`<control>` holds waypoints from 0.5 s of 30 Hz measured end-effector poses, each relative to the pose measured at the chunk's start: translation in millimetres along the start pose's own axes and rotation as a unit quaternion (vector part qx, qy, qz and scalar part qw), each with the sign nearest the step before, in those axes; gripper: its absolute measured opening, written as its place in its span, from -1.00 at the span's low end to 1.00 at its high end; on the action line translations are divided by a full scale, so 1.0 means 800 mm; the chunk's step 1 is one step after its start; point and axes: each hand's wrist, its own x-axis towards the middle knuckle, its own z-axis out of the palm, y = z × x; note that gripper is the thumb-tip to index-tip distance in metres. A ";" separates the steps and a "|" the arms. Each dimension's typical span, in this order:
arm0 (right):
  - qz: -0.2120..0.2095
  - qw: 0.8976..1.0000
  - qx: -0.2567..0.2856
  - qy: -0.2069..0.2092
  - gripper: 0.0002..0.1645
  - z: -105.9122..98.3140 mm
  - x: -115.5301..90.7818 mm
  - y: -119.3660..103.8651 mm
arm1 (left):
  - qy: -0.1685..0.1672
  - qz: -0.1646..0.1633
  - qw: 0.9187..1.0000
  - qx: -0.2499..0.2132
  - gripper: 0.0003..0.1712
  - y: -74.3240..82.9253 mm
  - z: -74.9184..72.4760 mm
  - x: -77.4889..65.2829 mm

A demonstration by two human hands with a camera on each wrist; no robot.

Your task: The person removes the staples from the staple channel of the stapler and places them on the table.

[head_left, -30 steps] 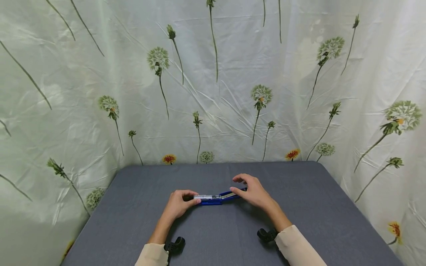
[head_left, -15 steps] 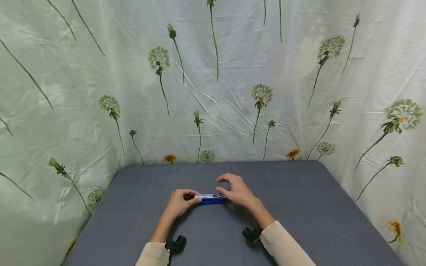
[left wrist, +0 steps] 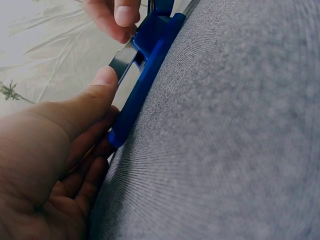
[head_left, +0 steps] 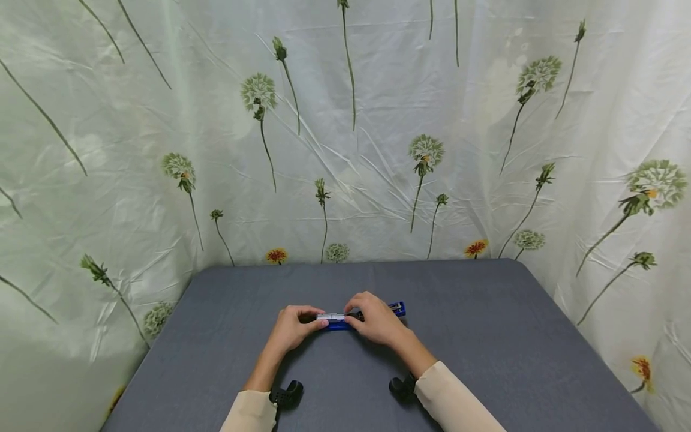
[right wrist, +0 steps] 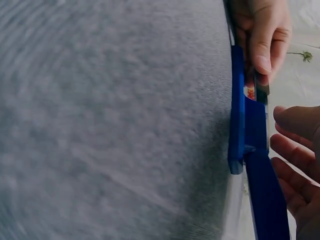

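Observation:
A blue stapler (head_left: pixel 339 327) lies on the table with its top cover (head_left: pixel 398 309) swung back to the right, leaving the metal staple channel (head_left: pixel 330 318) bare. My left hand (head_left: pixel 291 329) grips the left end, thumb on the metal channel and fingers behind the blue base, as the left wrist view of the stapler (left wrist: pixel 145 82) shows. Over the hinge part is my right hand (head_left: pixel 375 321), hiding some of the stapler in the head view. In the right wrist view its thumb and fingers (right wrist: pixel 292 145) are relaxed and spread beside the channel.
A grey cloth-covered table (head_left: pixel 243 288) extends around the hands. Behind it hangs a pale curtain (head_left: pixel 378 120) with a dandelion print. Black wrist mounts (head_left: pixel 288 394) sit on both wrists below the beige sleeves (head_left: pixel 453 396).
My right hand has moved left from the swung-back cover to the staple channel, so the cover now shows to its right. My left hand keeps its grip on the stapler.

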 end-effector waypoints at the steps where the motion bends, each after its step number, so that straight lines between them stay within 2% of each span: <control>1: -0.001 1.000 -0.006 -0.002 -0.86 0.001 0.000 0.000 | 0.000 0.000 1.000 -0.001 -0.81 0.000 0.000 0.000; 15: -0.010 0.997 -0.070 0.014 -0.89 0.008 -0.004 -0.002 | -0.006 0.002 1.000 0.002 -0.80 0.001 0.000 0.000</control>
